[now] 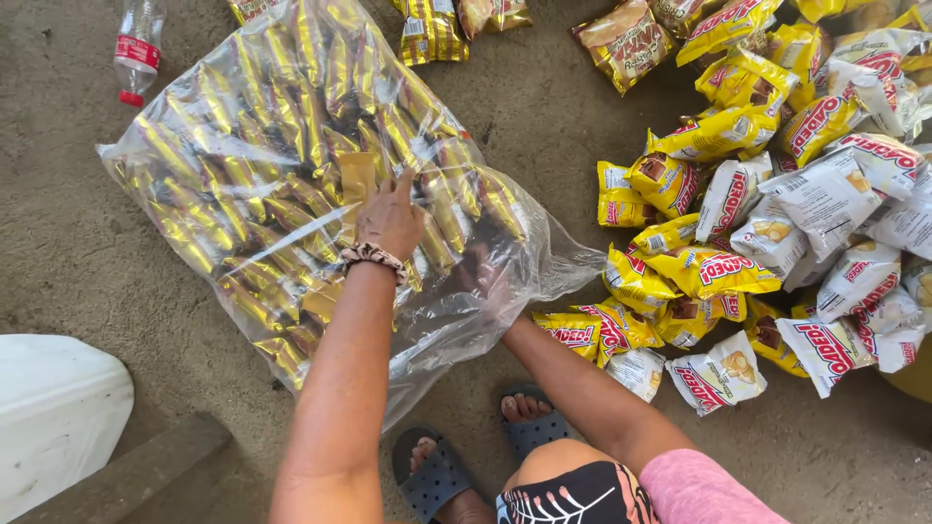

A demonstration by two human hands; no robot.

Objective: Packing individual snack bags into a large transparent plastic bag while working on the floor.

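Note:
A large clear plastic bag [204, 126] lies on the ground, packed with several rows of gold snack packets [262, 116]. My left hand [388, 218] rests flat on top of the bag, fingers spread, with a patterned band on the wrist. My right hand [482, 281] is reached inside the bag's open mouth and shows dimly through the plastic; whether it holds a packet is unclear. My feet in dark sandals [529, 422] are at the bottom.
A heap of yellow and white snack packets [767, 194] covers the ground at right. A clear plastic bottle with a red cap [136, 49] lies at top left. A white object [53, 412] sits at lower left beside a concrete edge [136, 475].

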